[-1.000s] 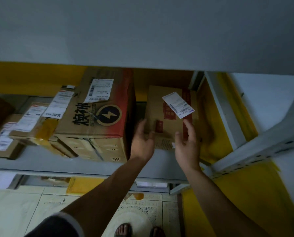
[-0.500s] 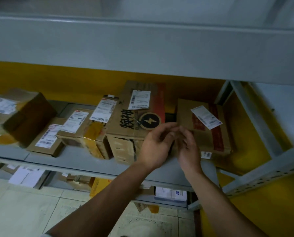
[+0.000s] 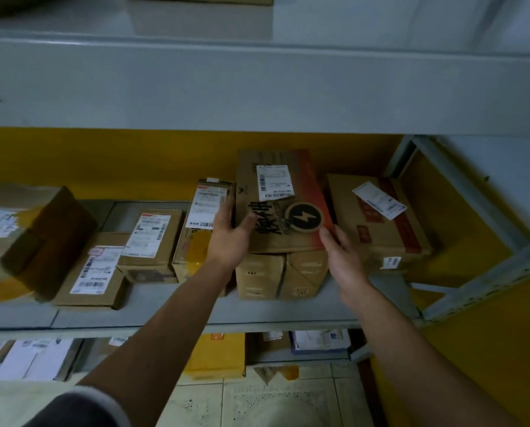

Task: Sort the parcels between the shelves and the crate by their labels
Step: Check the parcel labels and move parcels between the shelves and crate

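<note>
Grey metal shelf, yellow wall behind, tiled floor below. Lightning-bolt parcel sits mid-shelf, long axis running from front edge to wall, label end toward wall. Left hand grips parcel's left edge, thumb on top. Right hand lies flat against its right front corner, fingers straight. Red-printed parcel just right of it; narrow parcel close on left.

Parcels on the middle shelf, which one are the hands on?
The lightning-bolt box, the one with a red band: the left hand grips its left edge and the right hand touches its right edge.
</note>
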